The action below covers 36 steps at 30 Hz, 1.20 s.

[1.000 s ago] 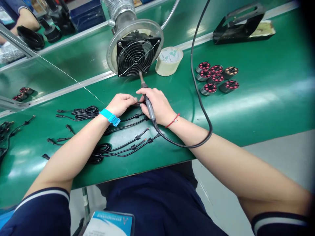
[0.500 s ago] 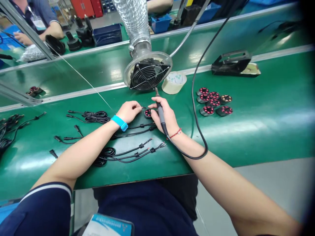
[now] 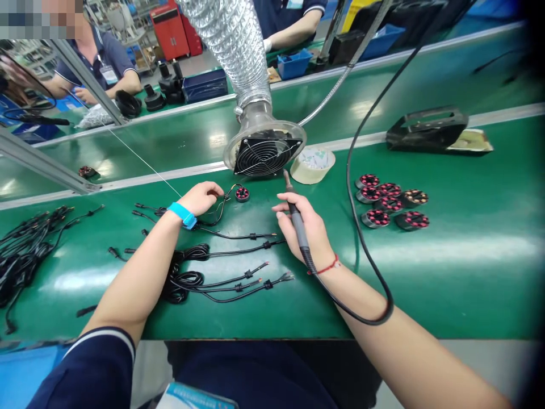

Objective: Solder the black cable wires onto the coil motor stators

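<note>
My right hand (image 3: 309,227) is closed around a soldering iron (image 3: 299,227), its tip pointing up and away beneath the fume fan. My left hand (image 3: 200,200), with a blue wrist strap, has curled fingers beside a black cable (image 3: 222,213). A thin, pale solder wire (image 3: 147,162) runs down from the upper left into that hand. The cable's leads reach a small round motor stator (image 3: 242,194) with red-pink windings, standing on the green mat. Between my two hands there is a gap; the iron's tip is apart from the stator.
A fume fan (image 3: 268,156) on a silver duct hangs above, with a tape roll (image 3: 313,166) beside it. Several stators (image 3: 389,204) stand right, before a black holder (image 3: 428,130). Coiled cables (image 3: 187,281) lie in front; more cables (image 3: 32,244) pile left. Co-workers sit across the bench.
My right hand has drawn the iron rightward, away from the stator. My left hand has moved left of the stator, which now shows fully with its leads. The view has shifted.
</note>
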Available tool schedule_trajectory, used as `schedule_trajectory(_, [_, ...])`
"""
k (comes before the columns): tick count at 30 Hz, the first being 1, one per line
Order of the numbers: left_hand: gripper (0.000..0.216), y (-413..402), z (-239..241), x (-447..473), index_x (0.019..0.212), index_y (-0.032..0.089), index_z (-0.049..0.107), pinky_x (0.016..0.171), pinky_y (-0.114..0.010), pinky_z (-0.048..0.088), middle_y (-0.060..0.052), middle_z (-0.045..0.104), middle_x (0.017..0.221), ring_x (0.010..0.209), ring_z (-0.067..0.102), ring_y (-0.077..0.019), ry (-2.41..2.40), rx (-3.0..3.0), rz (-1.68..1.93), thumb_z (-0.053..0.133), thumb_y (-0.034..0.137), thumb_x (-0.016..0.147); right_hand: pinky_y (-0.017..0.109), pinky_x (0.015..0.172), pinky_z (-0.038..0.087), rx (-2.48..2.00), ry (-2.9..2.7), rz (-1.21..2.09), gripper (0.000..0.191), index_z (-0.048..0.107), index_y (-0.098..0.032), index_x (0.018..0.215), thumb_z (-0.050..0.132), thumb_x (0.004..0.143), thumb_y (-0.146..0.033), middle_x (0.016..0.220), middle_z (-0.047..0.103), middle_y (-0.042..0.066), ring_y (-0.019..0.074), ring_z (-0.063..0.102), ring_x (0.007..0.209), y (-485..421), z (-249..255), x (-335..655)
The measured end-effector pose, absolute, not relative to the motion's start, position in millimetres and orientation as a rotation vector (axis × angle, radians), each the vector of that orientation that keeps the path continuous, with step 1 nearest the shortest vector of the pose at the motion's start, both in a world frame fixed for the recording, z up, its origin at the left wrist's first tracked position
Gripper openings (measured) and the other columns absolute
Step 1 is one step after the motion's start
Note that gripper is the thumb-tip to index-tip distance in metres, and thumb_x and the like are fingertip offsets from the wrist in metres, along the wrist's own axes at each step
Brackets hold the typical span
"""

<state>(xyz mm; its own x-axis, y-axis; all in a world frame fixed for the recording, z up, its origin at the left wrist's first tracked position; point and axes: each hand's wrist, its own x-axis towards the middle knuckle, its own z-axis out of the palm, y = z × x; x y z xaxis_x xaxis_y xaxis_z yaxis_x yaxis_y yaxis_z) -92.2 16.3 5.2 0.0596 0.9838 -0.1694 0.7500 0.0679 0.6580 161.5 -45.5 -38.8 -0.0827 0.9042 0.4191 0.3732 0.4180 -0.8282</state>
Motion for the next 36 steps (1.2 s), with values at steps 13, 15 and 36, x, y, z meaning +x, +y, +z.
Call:
schedule_trajectory(13, [0.014,4.7,13.6,-78.1,0.075,0.017,0.05,0.07,-0.025,0.048,-0.002,0.064,0.075,0.065,0.062,-0.0113,1.742,1.754,0.739,0.048,0.023,0.088,0.037,0.087,0.053,-1.142,-1.636,0.642,0.024,0.057,-0.024,0.11,0.053,0.087,-0.026,0.085,0.071,0.002,0.0177,0.068,0.083,-48.0,-37.1,162.6])
schedule_trajectory(15, [0.014,-7.4,11.9,-60.1,0.074,0.017,0.049,0.056,-0.021,0.044,0.001,0.06,0.067,0.05,0.056,-0.0077,1.475,1.646,0.713,0.049,0.023,0.086,0.034,0.083,0.055,-1.097,-1.646,0.676,0.027,0.056,-0.025,0.114,0.056,0.087,-0.026,0.088,0.07,0.001,0.0155,0.068,0.079,-50.9,-38.0,159.9])
schedule_trajectory(36, [0.024,-29.5,6.4,-35.7,0.074,0.016,0.056,0.064,-0.024,0.041,0.0,0.06,0.072,0.064,0.05,-0.0104,1.007,1.809,0.381,0.053,0.038,0.084,0.027,0.078,0.055,-0.81,-1.744,0.784,0.036,0.052,-0.025,0.115,0.053,0.081,-0.011,0.084,0.062,-0.003,0.0105,0.063,0.075,-53.0,-34.3,154.6])
